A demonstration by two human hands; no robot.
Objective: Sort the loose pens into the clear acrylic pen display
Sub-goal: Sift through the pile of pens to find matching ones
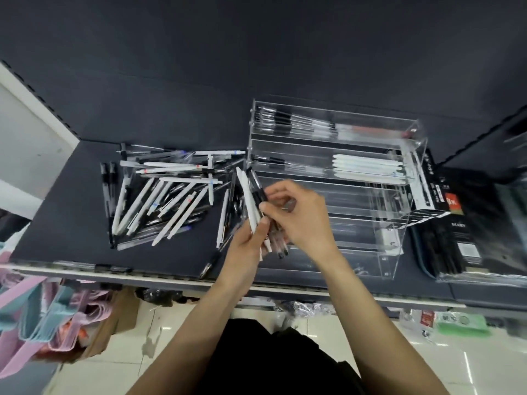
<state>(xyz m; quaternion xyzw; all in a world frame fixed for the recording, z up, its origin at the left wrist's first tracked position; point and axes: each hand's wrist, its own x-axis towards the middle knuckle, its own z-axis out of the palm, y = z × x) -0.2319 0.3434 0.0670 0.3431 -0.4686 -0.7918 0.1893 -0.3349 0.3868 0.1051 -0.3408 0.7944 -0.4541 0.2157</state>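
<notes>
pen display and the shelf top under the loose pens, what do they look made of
Pen display: clear, glossy acrylic-like plastic; you see pens through its walls and bright glints on the edges. Shelf top: dark, matte, no reflections; possibly painted metal or a liner, cannot tell.

— Can you read anything on that black cardboard pen box (435,192) just right of the clear acrylic tiered display (399,178)?

— White characters run down its side; too blurred to make out; a small red square label (449,199) sits low on it, its white mark unreadable as well.

— And the flat dark plastic packet (467,240) farther right?

— A short pale word near its top; a white printed sticker (467,250) below; neither is legible.

— The scattered white and black pens (159,195)?

— Only coloured bands; no lettering can be read.
</notes>
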